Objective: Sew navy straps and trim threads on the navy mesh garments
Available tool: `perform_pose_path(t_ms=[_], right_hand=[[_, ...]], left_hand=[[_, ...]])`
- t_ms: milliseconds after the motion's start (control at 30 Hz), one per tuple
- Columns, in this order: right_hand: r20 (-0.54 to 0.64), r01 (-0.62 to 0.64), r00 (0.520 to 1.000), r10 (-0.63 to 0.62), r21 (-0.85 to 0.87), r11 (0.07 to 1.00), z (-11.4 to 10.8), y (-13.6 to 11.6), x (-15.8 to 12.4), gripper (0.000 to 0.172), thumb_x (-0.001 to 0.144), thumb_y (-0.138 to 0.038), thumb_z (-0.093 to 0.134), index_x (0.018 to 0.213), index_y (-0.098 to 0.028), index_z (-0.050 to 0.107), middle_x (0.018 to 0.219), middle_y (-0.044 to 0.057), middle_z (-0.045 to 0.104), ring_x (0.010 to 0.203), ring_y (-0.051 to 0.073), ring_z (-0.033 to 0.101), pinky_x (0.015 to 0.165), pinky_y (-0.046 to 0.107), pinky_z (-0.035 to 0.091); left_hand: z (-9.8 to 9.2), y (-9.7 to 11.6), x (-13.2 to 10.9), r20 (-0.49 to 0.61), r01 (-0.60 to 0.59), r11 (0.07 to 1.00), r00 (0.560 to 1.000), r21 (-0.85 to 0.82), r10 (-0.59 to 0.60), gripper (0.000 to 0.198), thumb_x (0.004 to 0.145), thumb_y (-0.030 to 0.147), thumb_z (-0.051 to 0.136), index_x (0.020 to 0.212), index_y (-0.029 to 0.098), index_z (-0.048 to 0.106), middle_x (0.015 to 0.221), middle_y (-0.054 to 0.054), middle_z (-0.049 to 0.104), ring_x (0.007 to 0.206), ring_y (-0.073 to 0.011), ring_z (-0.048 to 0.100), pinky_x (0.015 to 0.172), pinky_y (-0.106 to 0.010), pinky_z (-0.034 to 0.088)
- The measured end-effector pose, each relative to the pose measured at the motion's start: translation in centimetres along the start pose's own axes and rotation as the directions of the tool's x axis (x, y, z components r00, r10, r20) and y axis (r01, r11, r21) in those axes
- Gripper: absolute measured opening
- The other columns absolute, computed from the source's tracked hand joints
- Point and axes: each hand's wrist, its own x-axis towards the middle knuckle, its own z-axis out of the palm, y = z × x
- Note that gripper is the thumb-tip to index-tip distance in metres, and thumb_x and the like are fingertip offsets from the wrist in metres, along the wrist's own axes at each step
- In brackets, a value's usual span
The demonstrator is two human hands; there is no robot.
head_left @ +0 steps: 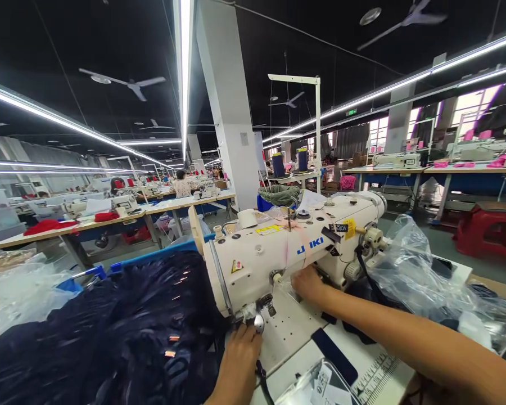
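The navy fabric (109,332) heaps left of the sewing machine (278,247) on the counter (303,363); I'd keep it slack so it feeds freely. The right hand (307,284) reaches under the machine's arm, its grip hidden from view. The left hand (238,360) lies flat, grip unclosed, beside the presser foot (257,320); fingertips are best kept clear of it.

Two hands are showing, left hand (240,360) and right hand (307,283), and sharing the view are one white sewing machine (287,247), one heap of dark fabric (122,332), two thread cones (278,165), two clear plastic bags (409,270), one red stool (489,230) and at least four ceiling fans (126,84).
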Motion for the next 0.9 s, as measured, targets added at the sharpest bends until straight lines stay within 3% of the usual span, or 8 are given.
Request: perform_pose_path(t_ms=[67, 133, 267, 433, 567, 733, 900], right_hand=[[0.012, 0.093, 0.996, -0.093, 0.006, 0.996, -0.5, -2.3, -1.0, 0.011, 0.082, -0.016, 0.055, 0.089, -0.01, 0.06, 0.089, 0.01, 0.062, 0.085, 0.022, 0.057, 0.081, 0.044, 0.042], [0.006, 0.221, 0.975, -0.221, 0.051, 0.974, -1.0, -4.6, -1.9, 0.008, 0.079, -0.01, 0.055, 0.079, -0.009, 0.063, 0.078, 0.011, 0.064, 0.08, 0.023, 0.057, 0.086, 0.045, 0.036], [-0.044, 0.391, 0.92, -0.391, 0.192, 0.9, -1.8, -7.1, -3.0, 0.011, 0.078, -0.009, 0.052, 0.077, -0.012, 0.062, 0.075, 0.009, 0.064, 0.071, 0.019, 0.056, 0.079, 0.036, 0.037], [-0.087, 0.333, 0.942, -0.324, 0.343, 0.878, -1.7, -6.8, -3.0, 0.007, 0.08, -0.018, 0.053, 0.082, -0.015, 0.059, 0.081, 0.005, 0.062, 0.076, 0.017, 0.056, 0.069, 0.027, 0.039], [-0.086, 0.293, 0.955, -0.283, 0.391, 0.872, -1.0, -6.7, -3.0, 0.006, 0.081, -0.016, 0.052, 0.083, -0.014, 0.057, 0.081, 0.005, 0.061, 0.077, 0.017, 0.054, 0.069, 0.025, 0.039], [-0.075, 0.303, 0.952, -0.298, 0.393, 0.868, 0.0, -7.7, -2.2, 0.018, 0.081, -0.003, 0.041, 0.082, -0.012, 0.057, 0.085, 0.011, 0.06, 0.08, 0.021, 0.053, 0.077, 0.033, 0.036], [-0.031, 0.257, 0.962, -0.273, 0.454, 0.853, 0.2, -8.9, -0.9, 0.018, 0.084, -0.007, 0.039, 0.084, -0.013, 0.056, 0.077, 0.009, 0.06, 0.072, 0.02, 0.053, 0.07, 0.032, 0.038]], left_hand=[[0.0, -0.5, -0.6, 0.028, -0.034, 0.999, 0.999, -0.011, 0.034, 0.038, 0.054, -0.01, 0.039, 0.071, 0.017, 0.058, 0.081, -0.004, 0.064, 0.08, -0.0206, 0.057, 0.072, -0.032, 0.044], [0.0, -0.7, -1.6, -0.017, -0.065, 0.998, 0.998, -0.019, 0.065, 0.038, 0.056, -0.01, 0.038, 0.073, 0.018, 0.057, 0.076, -0.003, 0.065, 0.075, -0.0197, 0.058, 0.071, -0.032, 0.045], [-0.5, -0.5, -3.8, -0.111, -0.111, 0.989, 0.989, -0.101, 0.099, 0.037, 0.061, -0.005, 0.038, 0.083, 0.016, 0.058, 0.084, -0.006, 0.067, 0.08, -0.0193, 0.06, 0.078, -0.032, 0.046], [-1.5, 0.1, -5.0, -0.112, -0.149, 0.977, 0.985, -0.154, 0.133, 0.041, 0.067, 0.003, 0.041, 0.104, 0.011, 0.058, 0.109, -0.012, 0.063, 0.099, -0.0225, 0.056, 0.09, -0.036, 0.042], [-1.4, 0.1, -5.0, -0.123, -0.125, 0.983, 0.986, -0.136, 0.109, 0.04, 0.064, 0.005, 0.045, 0.098, 0.014, 0.063, 0.105, -0.009, 0.065, 0.095, -0.0238, 0.058, 0.086, -0.036, 0.046], [-0.3, -0.2, -5.2, -0.157, -0.186, 0.982, 0.971, -0.035, 0.178, 0.04, 0.065, 0.004, 0.045, 0.101, 0.01, 0.063, 0.106, -0.01, 0.065, 0.096, -0.0241, 0.058, 0.084, -0.032, 0.047], [0.6, -0.1, -5.4, -0.142, -0.218, 0.973, 0.964, 0.074, 0.227, 0.038, 0.069, 0.001, 0.043, 0.102, 0.007, 0.062, 0.108, -0.013, 0.064, 0.096, -0.025, 0.058, 0.083, -0.034, 0.047]])
